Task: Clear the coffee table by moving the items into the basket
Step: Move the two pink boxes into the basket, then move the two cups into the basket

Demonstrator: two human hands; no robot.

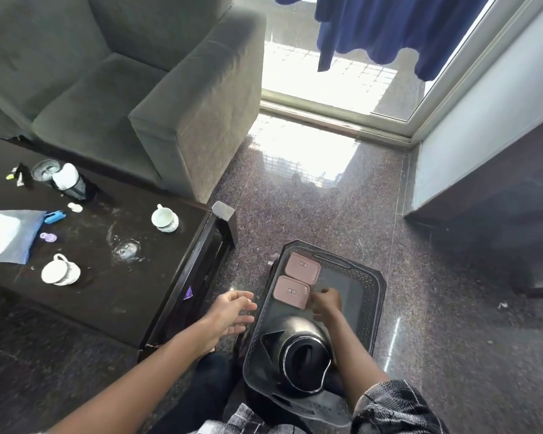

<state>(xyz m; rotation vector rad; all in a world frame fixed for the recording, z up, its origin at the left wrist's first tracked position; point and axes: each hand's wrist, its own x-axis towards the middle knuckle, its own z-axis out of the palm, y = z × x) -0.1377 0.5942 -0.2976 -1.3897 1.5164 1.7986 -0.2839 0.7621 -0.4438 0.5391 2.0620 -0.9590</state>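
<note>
A dark plastic basket [375, 296] stands on the floor beside the dark coffee table [132, 296]. Inside it lie two pink boxes, one far [302, 267] and one near [290, 292], and a black kettle [304, 352]. My right hand [325, 303] reaches into the basket and touches the near pink box's right edge with bent fingers. My left hand [231, 314] hovers with relaxed fingers between table and basket, holding nothing. On the table remain two white cups, one at the back [165, 219] and one at the front [60, 270], a blue item [54, 217] and a small purple item [48, 237].
A grey sofa [123, 89] stands behind the table. A glass bowl [44, 170], a mesh holder with white cloth [71, 181], a blue-edged sheet [7, 234] and a glass lid [127, 250] also sit on the table. A window and blue curtain [389, 26] are ahead.
</note>
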